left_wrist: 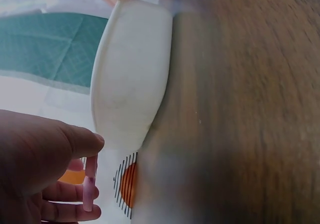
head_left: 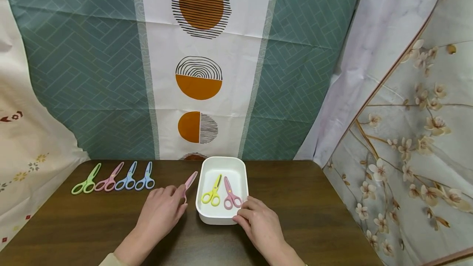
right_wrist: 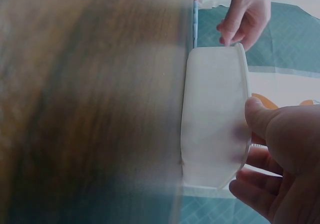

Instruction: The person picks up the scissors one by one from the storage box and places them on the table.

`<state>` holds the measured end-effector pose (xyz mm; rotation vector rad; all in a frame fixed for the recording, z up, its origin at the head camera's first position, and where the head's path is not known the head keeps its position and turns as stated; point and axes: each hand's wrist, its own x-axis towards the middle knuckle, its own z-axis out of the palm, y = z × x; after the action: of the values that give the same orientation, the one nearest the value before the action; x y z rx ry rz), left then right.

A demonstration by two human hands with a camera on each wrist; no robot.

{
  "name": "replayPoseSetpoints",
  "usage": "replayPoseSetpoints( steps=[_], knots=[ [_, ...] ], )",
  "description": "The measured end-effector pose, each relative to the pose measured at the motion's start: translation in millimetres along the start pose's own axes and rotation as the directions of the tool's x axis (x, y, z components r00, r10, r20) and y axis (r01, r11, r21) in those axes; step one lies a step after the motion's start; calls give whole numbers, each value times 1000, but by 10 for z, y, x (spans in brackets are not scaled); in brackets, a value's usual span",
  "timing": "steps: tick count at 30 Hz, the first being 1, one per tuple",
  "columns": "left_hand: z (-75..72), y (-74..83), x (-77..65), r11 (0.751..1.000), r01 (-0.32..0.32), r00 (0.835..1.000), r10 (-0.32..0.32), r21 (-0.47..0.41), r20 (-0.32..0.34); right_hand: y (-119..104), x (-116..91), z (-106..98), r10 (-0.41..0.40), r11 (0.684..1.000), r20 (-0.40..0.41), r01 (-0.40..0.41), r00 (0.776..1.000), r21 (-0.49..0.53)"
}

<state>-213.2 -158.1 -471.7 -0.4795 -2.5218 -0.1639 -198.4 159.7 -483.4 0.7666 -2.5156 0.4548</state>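
Observation:
My left hand (head_left: 161, 207) pinches a pair of pink scissors (head_left: 191, 179), blades pointing up and away, just left of a white rectangular bin (head_left: 218, 220). In the left wrist view the scissors' pink handle (left_wrist: 89, 190) shows between thumb and fingers. On the bin's near right corner, my right hand (head_left: 260, 221) grips the rim, thumb at the near side and fingers along the right side. Inside the bin lie yellow scissors (head_left: 212, 195) and another pair of pink scissors (head_left: 231, 197), side by side, with their blades toward the back.
At the table's back left lies a row of scissors: green scissors (head_left: 86, 182), pink scissors (head_left: 109, 180), blue scissors (head_left: 127, 180) and more blue scissors (head_left: 145, 180). A patterned curtain (head_left: 207, 106) hangs behind the dark wooden table (head_left: 295, 200); a floral cloth (head_left: 410, 167) hangs at the right.

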Motion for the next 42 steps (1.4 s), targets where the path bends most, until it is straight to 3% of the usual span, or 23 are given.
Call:
replayPoseSetpoints(
  steps=[17,34,42],
  knots=[
    [159,-32,-73,999,-27,1000,27,18,-5,12,-10,15,-23,1000,-33,22,999,-15],
    [224,-68,-94,998,36,988,-43,50,148,15,-6,15,-8,1000,-16,8,1000,-8],
    [251,-130,-107,997,38,991,-45,61,126,6,0,3,-14,1000,-23,13,1000,-10]
  ],
)
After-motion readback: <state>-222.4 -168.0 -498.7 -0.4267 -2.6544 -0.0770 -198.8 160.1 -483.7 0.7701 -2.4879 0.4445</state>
